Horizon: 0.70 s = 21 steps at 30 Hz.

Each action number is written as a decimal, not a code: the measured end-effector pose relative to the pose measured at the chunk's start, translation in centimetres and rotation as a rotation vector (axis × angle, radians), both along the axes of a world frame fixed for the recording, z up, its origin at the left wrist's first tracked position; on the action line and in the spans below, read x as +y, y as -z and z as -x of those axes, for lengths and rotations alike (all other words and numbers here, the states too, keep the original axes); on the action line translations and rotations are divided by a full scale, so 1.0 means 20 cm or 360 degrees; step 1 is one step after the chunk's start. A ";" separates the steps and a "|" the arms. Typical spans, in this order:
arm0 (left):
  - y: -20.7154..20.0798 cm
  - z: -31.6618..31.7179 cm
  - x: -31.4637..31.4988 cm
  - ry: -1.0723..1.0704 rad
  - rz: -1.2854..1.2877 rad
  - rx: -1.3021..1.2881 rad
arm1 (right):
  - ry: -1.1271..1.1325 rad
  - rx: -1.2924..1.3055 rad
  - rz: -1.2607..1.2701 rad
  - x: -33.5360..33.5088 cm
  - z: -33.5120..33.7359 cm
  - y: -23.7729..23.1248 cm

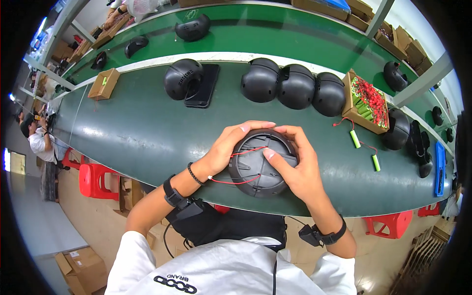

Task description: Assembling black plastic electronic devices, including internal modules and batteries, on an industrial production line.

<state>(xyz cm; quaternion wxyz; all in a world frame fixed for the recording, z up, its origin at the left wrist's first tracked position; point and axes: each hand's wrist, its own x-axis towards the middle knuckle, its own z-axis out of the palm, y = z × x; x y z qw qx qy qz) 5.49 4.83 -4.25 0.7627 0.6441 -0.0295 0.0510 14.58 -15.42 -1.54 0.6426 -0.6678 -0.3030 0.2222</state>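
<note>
Both hands hold 1 dark dome (263, 167) at the near edge of the green bench (142, 132). The left hand (231, 147) cups its left side and top; the right hand (300, 167) wraps its right side, thumb pressed on the middle. A red wire (236, 181) loops across the dome. Beyond the dome stand 3 more domes (295, 86) — right of it lie 2 green cells (365, 150).

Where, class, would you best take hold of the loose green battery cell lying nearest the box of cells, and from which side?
Grip the green battery cell across its middle, fingers on its two long sides, coming from above. It lies flat on the green table, so the ends are low, and a red wire leaves its upper end; the bare barrel seems the safest hold.
</note>
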 end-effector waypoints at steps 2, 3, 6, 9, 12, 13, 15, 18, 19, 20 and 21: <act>-0.04 0.02 0.00 -0.0081 -0.0173 0.0092 | -0.0002 -0.0081 0.0031 0.01 -0.02 -0.02; -0.05 0.04 0.02 -0.0084 -0.0130 0.0152 | -0.0005 -0.0113 0.0104 0.01 -0.02 -0.03; -0.25 0.11 0.10 -0.0303 -0.0406 0.0214 | -0.0006 -0.0145 0.0205 0.01 -0.03 -0.06; -0.48 0.21 -0.01 -0.0508 -0.1269 -0.0045 | 0.0035 -0.0160 0.0240 -0.01 -0.04 -0.04; -0.48 0.23 -0.26 -0.0676 -0.1975 -0.0124 | 0.0056 -0.0189 0.0201 0.01 -0.03 -0.04; -0.43 0.21 -0.28 -0.0693 -0.1982 -0.0119 | 0.0072 -0.0189 0.0170 0.01 -0.03 -0.04; -0.29 0.15 -0.27 -0.0755 -0.1685 0.0033 | 0.0072 -0.0218 0.0162 0.02 -0.02 -0.01; -0.25 0.14 -0.26 -0.0786 -0.1004 0.0145 | 0.0106 -0.0279 0.0129 0.03 -0.01 0.01; -0.24 0.12 -0.27 -0.0854 -0.0928 0.0084 | 0.0110 -0.0236 0.0102 0.02 -0.01 0.01; -0.23 0.12 -0.28 -0.0834 -0.0909 0.0067 | 0.0117 -0.0198 0.0076 0.01 -0.01 0.00; -0.21 0.12 -0.29 -0.0854 -0.0827 0.0071 | 0.0122 -0.0173 0.0090 0.00 -0.01 0.01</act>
